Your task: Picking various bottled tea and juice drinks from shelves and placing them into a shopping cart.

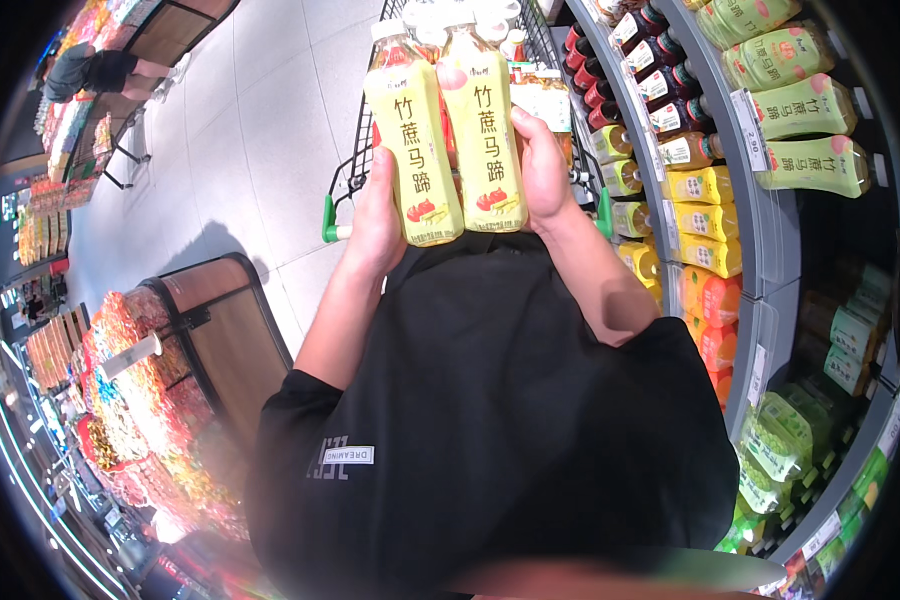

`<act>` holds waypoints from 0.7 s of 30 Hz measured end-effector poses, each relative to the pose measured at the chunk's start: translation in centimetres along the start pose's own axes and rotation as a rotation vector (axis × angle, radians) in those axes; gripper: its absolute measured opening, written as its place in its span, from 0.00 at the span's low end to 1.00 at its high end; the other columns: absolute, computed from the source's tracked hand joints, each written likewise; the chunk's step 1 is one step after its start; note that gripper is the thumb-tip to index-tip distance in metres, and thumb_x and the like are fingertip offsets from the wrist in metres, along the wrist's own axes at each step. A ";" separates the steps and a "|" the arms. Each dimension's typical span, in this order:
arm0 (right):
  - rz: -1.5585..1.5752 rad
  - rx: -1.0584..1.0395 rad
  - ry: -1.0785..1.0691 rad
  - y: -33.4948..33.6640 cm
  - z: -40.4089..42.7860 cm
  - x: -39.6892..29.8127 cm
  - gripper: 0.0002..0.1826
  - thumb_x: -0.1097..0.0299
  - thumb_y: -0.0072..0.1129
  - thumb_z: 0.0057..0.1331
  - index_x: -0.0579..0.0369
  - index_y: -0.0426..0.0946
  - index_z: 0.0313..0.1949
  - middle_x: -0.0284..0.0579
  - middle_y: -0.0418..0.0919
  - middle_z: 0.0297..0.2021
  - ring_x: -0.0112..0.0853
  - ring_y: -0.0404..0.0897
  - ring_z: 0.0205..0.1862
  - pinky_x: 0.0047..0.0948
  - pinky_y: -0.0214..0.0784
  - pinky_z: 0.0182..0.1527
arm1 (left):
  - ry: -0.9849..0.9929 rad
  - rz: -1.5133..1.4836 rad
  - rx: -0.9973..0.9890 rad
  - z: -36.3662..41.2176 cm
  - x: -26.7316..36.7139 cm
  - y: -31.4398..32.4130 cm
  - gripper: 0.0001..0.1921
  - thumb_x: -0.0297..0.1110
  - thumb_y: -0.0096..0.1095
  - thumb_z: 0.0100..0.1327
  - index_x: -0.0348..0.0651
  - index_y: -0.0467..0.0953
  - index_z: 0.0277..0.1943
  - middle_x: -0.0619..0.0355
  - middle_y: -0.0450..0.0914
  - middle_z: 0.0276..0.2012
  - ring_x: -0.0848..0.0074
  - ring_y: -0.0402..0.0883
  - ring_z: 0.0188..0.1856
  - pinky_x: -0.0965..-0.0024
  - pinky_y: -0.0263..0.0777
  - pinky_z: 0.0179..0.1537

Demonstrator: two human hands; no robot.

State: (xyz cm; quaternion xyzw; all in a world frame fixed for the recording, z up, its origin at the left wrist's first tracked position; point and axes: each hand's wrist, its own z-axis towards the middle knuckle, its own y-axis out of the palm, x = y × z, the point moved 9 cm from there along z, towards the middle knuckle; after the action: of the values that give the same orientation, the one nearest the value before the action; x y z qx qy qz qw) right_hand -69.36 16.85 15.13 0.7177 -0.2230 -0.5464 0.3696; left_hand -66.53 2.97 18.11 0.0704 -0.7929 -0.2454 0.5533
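Note:
My left hand [379, 217] grips a pale yellow plastic drink bottle [416, 142] by its side, thumb on the label edge. A matching bottle [484, 135] is held by my right hand [544, 169], its fingers hidden behind. Both bottles stand side by side, caps away from me and labels facing up, touching near their lower halves. They are above the handle end of a black wire shopping cart [361, 127] with green handle corners [330, 219]. Inside the cart, partly covered by the bottles, are white-capped containers and a bottle with a white label [544, 105].
Shelving [769, 232] on my right carries rows of drinks, including more pale yellow bottles [810, 109] and dark bottles [667, 94]. A wooden bin [225, 330] heaped with wrapped goods [135, 390] stands on the left. Farther off, a person [94, 75] is beside another cart [90, 150].

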 end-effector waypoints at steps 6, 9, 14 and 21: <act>-0.011 0.066 -0.002 -0.5 0.8 -0.5 0.30 0.53 0.31 0.81 0.62 0.69 0.68 0.49 0.81 0.60 0.34 0.82 0.58 0.37 0.75 0.62 | -0.016 0.017 0.042 1.5 -0.2 -0.3 0.36 0.59 0.30 0.83 0.34 0.56 0.77 0.45 0.71 0.70 0.64 0.76 0.68 0.58 0.73 0.68; 0.031 0.159 -0.016 -1.8 1.2 -0.5 0.26 0.56 0.35 0.80 0.64 0.76 0.59 0.47 0.84 0.50 0.27 0.84 0.47 0.29 0.76 0.52 | -0.045 0.009 0.062 2.2 -0.6 -0.3 0.34 0.58 0.29 0.83 0.35 0.61 0.74 0.46 0.75 0.67 0.62 0.78 0.66 0.57 0.74 0.67; -0.008 0.139 0.023 -3.2 1.1 0.1 0.30 0.52 0.31 0.81 0.61 0.70 0.67 0.47 0.82 0.58 0.33 0.83 0.57 0.36 0.75 0.62 | -0.069 -0.039 0.045 2.9 -1.6 0.0 0.35 0.58 0.30 0.83 0.35 0.61 0.74 0.46 0.76 0.66 0.62 0.79 0.65 0.56 0.75 0.66; -0.026 0.181 0.014 -4.0 0.9 -0.1 0.29 0.52 0.31 0.81 0.60 0.71 0.66 0.47 0.83 0.56 0.33 0.84 0.55 0.36 0.76 0.60 | -0.109 -0.057 -0.006 3.4 -2.3 0.4 0.34 0.58 0.30 0.83 0.37 0.59 0.76 0.46 0.74 0.68 0.62 0.78 0.67 0.56 0.74 0.67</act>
State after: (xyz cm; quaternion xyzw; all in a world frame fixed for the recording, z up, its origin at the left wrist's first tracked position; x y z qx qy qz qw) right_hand -70.56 19.17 11.92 0.7549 -0.2594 -0.5237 0.2977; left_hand -68.73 5.28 15.50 0.0779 -0.8189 -0.2669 0.5021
